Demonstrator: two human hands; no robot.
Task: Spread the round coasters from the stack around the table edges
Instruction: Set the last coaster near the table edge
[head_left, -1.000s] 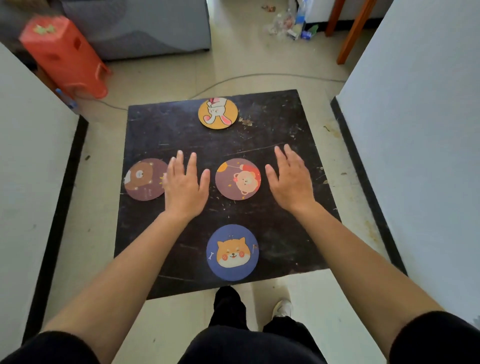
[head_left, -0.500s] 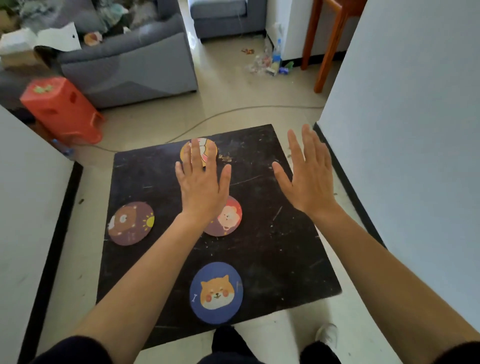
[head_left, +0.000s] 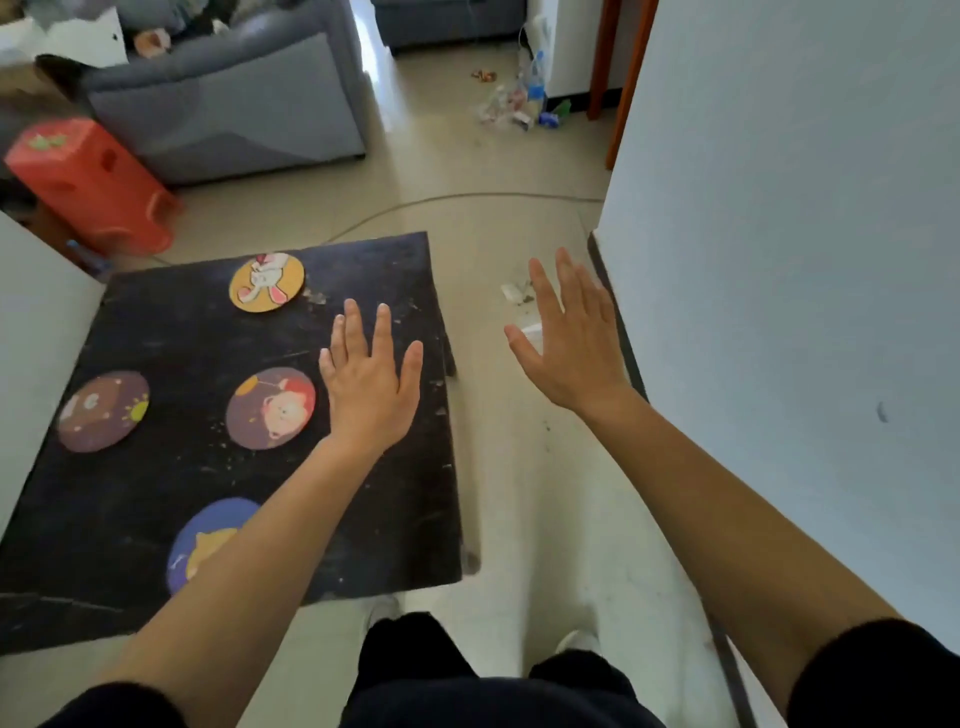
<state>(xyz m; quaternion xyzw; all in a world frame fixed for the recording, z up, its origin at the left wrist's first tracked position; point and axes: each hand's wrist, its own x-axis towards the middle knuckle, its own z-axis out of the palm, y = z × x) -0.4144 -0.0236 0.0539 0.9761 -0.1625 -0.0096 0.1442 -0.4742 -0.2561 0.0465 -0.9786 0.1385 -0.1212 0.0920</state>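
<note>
A low black table (head_left: 156, 332) holds several round coasters. A yellow rabbit coaster (head_left: 266, 281) lies by the far edge. A brown bear coaster (head_left: 103, 410) lies by the left edge. A maroon lion coaster (head_left: 270, 407) sits in the middle. My left forearm partly covers a blue dog coaster (head_left: 208, 540) near the front edge. My left hand (head_left: 370, 382) hovers flat and empty over the table's right side, just right of the lion coaster. My right hand (head_left: 569, 340) is raised, empty, fingers spread, over the floor to the right of the table.
A white wall (head_left: 779, 260) stands close on the right, a white panel (head_left: 36, 332) on the left. An orange stool (head_left: 88, 182) and a grey sofa (head_left: 228, 98) lie beyond the table. Litter (head_left: 519, 106) and a cable (head_left: 467, 197) are on the floor. My legs (head_left: 467, 675) are below.
The view has swung right, so the table now sits left in frame. Both open hands have moved right relative to the table; my right hand is now off the table over the floor.
</note>
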